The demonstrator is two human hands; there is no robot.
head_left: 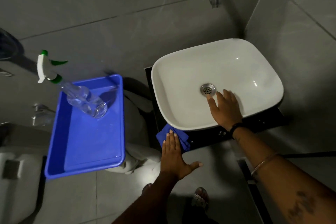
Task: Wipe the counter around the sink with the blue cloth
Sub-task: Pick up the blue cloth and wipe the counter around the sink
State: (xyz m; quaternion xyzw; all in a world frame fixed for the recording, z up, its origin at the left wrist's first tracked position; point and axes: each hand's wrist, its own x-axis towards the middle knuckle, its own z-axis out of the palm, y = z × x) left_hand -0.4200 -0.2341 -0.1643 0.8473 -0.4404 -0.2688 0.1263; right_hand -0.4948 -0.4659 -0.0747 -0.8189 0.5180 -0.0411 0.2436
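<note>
Left hand (171,152) presses flat, ungrasping, on blue cloth (164,135); right hand (225,108), open, braces sink (181,114). Even pressure should cover counter (209,135) corners.

A narrow black glossy counter (205,137) carries a white rounded-rectangular ceramic basin (183,82), which covers most of its top. A crumpled blue cloth (163,133) lies on the counter's front left corner, just in front of the basin's rim. Left of the counter, a blue rectangular plastic tray (85,143) holds a clear plastic spray bottle (85,101).
</note>
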